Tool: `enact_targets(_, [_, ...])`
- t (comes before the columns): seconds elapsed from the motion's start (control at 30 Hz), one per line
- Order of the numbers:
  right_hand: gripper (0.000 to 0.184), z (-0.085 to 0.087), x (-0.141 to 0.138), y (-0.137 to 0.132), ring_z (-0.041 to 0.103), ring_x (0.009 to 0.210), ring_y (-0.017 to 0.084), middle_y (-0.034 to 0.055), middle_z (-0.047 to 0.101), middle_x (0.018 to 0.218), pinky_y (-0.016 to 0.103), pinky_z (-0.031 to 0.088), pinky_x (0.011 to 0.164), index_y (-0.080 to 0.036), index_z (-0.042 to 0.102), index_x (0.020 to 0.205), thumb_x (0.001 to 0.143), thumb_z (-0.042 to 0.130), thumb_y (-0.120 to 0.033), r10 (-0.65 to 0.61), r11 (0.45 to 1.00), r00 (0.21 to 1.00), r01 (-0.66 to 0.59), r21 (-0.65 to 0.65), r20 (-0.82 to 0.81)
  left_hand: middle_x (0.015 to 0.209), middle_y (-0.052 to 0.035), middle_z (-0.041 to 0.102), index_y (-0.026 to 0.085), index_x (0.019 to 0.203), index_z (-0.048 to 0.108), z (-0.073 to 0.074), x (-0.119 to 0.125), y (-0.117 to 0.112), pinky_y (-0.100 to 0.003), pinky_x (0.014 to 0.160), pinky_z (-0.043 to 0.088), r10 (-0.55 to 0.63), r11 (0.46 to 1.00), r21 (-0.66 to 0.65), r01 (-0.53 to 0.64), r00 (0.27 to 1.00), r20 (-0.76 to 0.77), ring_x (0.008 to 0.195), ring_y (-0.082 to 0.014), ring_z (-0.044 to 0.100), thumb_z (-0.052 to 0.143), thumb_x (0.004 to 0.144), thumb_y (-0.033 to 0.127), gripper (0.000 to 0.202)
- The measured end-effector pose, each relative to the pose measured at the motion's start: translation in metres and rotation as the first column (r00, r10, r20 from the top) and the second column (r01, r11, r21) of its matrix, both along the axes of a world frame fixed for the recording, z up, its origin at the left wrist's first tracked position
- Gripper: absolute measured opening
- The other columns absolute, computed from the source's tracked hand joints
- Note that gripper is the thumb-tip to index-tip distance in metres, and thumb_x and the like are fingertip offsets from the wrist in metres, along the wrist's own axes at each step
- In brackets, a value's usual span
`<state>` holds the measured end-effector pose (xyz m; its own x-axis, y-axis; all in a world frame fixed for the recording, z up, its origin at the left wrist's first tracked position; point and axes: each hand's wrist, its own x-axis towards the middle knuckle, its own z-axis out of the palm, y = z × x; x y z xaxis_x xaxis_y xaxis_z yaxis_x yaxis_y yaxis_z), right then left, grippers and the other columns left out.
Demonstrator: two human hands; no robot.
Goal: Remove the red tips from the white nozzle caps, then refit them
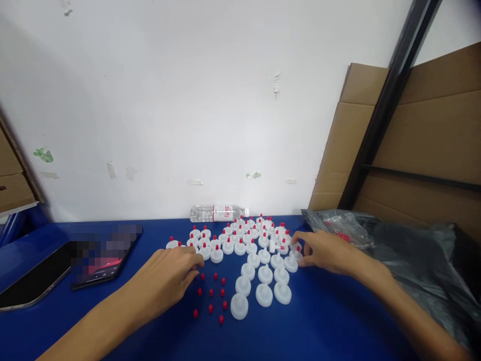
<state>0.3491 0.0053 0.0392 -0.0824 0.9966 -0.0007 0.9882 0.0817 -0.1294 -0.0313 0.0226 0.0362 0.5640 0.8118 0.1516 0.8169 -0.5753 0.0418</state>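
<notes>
My right hand has thumb and fingers bent around a white nozzle cap with a red tip, at the right edge of a cluster of such caps. My left hand hovers at the front left of the cluster, thumb and forefinger apart, nothing visible between them. Several small red tip caps lie loose on the blue table to its right. Beside them, white nozzle caps without red tips stand in rough rows. Farther back, the white caps carry red tips. One cap lies tipped on its side.
A clear plastic bottle lies along the white wall. Two dark phone-like devices rest on the left. On the right are a black plastic bag, a clear bag with red pieces and cardboard by a black post.
</notes>
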Motion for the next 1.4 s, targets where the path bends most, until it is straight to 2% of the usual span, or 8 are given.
enact_targets(0.27, [0.019, 0.001, -0.009, -0.003, 0.068, 0.073, 0.022, 0.002, 0.074, 0.084, 0.027, 0.036, 0.058, -0.028, 0.075, 0.097, 0.078, 0.074, -0.023, 0.001, 1.0, 0.999, -0.002, 0.02, 0.044, 0.095, -0.005, 0.069, 0.025, 0.096, 0.069, 0.005, 0.007, -0.005, -0.034, 0.07, 0.047, -0.055, 0.998, 0.038, 0.054, 0.998, 0.016, 0.081, -0.0239, 0.069, 0.038, 0.101, 0.023, 0.032])
enact_targets(0.37, [0.006, 0.002, -0.006, -0.006, 0.068, 0.076, 0.023, 0.0031, 0.073, 0.082, 0.028, 0.035, 0.058, -0.026, 0.074, 0.085, 0.079, 0.074, -0.027, 0.006, 0.999, 0.998, -0.009, 0.052, 0.055, 0.12, -0.0103, 0.061, 0.023, 0.104, 0.07, 0.002, 0.006, -0.006, -0.035, 0.067, 0.05, -0.041, 0.996, 0.08, 0.034, 0.995, 0.086, 0.074, -0.0204, 0.068, 0.039, 0.099, 0.024, 0.031])
enact_targets(0.5, [0.015, 0.011, 0.001, -0.009, 0.068, 0.074, 0.023, 0.0045, 0.073, 0.082, 0.029, 0.037, 0.059, -0.024, 0.072, 0.091, 0.085, 0.066, -0.037, -0.031, 0.992, 0.998, 0.025, 0.123, 0.047, 0.149, -0.0144, 0.036, 0.026, 0.115, 0.071, 0.0, 0.005, -0.007, -0.036, 0.067, 0.056, 0.01, 0.997, 0.075, -0.028, 0.973, 0.229, 0.07, -0.0161, 0.068, 0.05, 0.095, 0.031, 0.029])
enact_targets(0.67, [0.022, 0.023, -0.009, -0.01, 0.07, 0.076, 0.024, 0.0048, 0.075, 0.084, 0.03, 0.04, 0.061, -0.024, 0.071, 0.098, 0.089, 0.06, -0.04, -0.083, 0.961, 0.997, 0.083, 0.265, -0.012, 0.118, -0.0121, 0.058, 0.023, 0.091, 0.077, 0.006, 0.008, -0.013, -0.034, 0.071, 0.057, -0.007, 0.996, 0.092, -0.022, 0.954, 0.3, 0.087, -0.0231, 0.068, 0.046, 0.1, 0.044, 0.039])
enact_targets(0.8, [0.024, 0.023, -0.03, -0.01, 0.069, 0.073, 0.023, 0.0048, 0.074, 0.081, 0.03, 0.042, 0.063, -0.021, 0.069, 0.095, 0.095, 0.055, -0.04, -0.03, 0.93, 0.997, 0.056, 0.363, -0.076, 0.104, -0.0079, 0.06, 0.021, 0.091, 0.072, 0.008, 0.012, -0.018, -0.027, 0.055, 0.047, -0.085, 0.979, 0.205, 0.011, 0.93, 0.359, 0.062, -0.0124, 0.059, 0.04, 0.102, 0.035, 0.036])
enact_targets(1.03, [0.03, 0.009, -0.072, -0.029, 0.068, 0.082, 0.02, 0.0057, 0.071, 0.099, 0.03, 0.049, 0.071, -0.023, 0.065, 0.099, 0.104, 0.043, -0.042, 0.382, 0.798, 0.918, -0.269, 0.539, -0.107, 0.09, -0.0046, 0.064, 0.021, 0.102, 0.064, -0.002, 0.017, -0.027, -0.029, 0.062, 0.043, -0.284, 0.914, 0.367, 0.172, 0.918, 0.277, 0.076, -0.0179, 0.063, 0.041, 0.1, 0.02, 0.023])
enact_targets(1.2, [0.021, -0.004, -0.106, -0.056, 0.07, 0.082, 0.018, 0.0041, 0.074, 0.095, 0.028, 0.05, 0.067, -0.024, 0.064, 0.109, 0.102, 0.051, -0.039, 0.673, 0.634, 0.737, -0.617, 0.466, 0.061, 0.092, -0.0038, 0.064, 0.022, 0.102, 0.056, 0.0, 0.027, -0.048, -0.031, 0.062, 0.04, -0.362, 0.923, 0.204, 0.326, 0.916, 0.173, 0.08, -0.019, 0.061, 0.043, 0.099, 0.024, 0.014])
enact_targets(1.4, [0.022, -0.012, -0.122, -0.066, 0.063, 0.063, 0.014, 0.0004, 0.068, 0.075, 0.028, 0.041, 0.052, -0.021, 0.063, 0.088, 0.101, 0.053, -0.036, 0.769, 0.442, 0.621, -0.688, 0.575, 0.152, 0.085, -0.0006, 0.062, 0.022, 0.09, 0.046, -0.002, 0.035, -0.062, -0.032, 0.058, 0.035, -0.507, 0.859, 0.134, 0.495, 0.858, 0.083, 0.071, -0.0171, 0.056, 0.044, 0.101, 0.026, 0.012])
